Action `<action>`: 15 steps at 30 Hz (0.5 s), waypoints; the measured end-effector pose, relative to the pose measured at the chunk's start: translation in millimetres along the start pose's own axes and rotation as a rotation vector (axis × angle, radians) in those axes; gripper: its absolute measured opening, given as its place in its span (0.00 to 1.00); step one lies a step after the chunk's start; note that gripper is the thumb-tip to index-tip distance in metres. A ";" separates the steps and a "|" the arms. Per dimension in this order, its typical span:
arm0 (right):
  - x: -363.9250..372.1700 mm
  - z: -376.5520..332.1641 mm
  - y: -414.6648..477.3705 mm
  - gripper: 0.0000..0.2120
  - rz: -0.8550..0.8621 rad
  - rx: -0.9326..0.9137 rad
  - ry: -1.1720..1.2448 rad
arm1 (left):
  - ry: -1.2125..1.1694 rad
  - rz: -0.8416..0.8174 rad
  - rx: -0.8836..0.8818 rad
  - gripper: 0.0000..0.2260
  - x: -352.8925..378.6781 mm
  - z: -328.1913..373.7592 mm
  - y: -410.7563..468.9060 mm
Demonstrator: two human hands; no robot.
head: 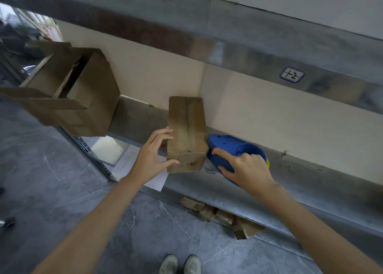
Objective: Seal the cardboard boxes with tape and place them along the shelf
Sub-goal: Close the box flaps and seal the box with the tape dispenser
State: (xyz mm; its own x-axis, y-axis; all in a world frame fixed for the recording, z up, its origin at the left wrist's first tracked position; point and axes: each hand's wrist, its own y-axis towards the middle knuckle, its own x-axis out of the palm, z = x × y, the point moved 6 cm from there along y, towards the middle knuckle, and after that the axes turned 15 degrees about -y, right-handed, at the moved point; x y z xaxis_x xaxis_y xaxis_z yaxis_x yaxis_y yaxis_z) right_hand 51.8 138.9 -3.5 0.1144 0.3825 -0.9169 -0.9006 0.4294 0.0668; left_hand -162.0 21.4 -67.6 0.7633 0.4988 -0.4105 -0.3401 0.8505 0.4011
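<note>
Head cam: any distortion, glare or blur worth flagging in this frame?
Head view: strong wide-angle warp, upper shelf beam and lower shelf run slanted; bright sheen patch on the beam; light soft, shadows faint; small box and blue tape dispenser fairly sharp; open box at the left edge softer, stretched.

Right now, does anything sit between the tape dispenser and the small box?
Nothing visible does. The blue tape dispenser, gripped by the right hand, lies directly beside the small box, which the left hand grips at its other side.
</note>
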 end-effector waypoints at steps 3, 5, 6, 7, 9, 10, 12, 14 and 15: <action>6.6 -0.8 1.3 0.20 0.022 0.018 -0.005 | -0.010 0.001 -0.001 0.30 0.6 0.9 0.2; 16.3 -1.6 6.5 0.20 0.004 0.040 -0.016 | -0.010 -0.004 -0.001 0.30 0.9 2.3 0.2; 22.6 -1.6 10.8 0.20 -0.011 0.051 -0.016 | -0.007 -0.007 -0.004 0.30 0.9 3.1 -0.2; 29.5 0.0 15.0 0.21 -0.027 0.069 0.002 | -0.003 -0.010 -0.006 0.31 0.9 4.1 -0.4; 43.7 7.8 22.4 0.22 -0.058 0.138 0.111 | 0.004 -0.010 -0.006 0.31 0.3 6.4 -0.7; 51.4 13.8 25.0 0.22 -0.073 0.186 0.194 | 0.003 -0.007 -0.007 0.31 0.2 7.3 -1.0; 71.3 26.7 27.6 0.22 -0.145 0.273 0.387 | -0.002 0.000 -0.010 0.31 0.5 8.2 -1.4; 96.5 34.7 28.6 0.24 -0.271 0.311 0.542 | -0.004 0.004 -0.017 0.31 0.9 7.9 -1.4; 107.9 36.9 28.7 0.26 -0.323 0.313 0.590 | -0.006 0.005 -0.022 0.31 1.0 7.5 -1.3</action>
State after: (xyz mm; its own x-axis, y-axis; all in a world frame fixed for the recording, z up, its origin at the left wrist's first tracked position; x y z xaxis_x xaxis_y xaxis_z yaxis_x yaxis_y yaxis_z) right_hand 53.7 222.7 -86.0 0.0298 -0.2672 -0.9632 -0.6885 0.6931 -0.2136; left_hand -156.7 19.6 -62.3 0.7649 0.5021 -0.4036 -0.3559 0.8516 0.3848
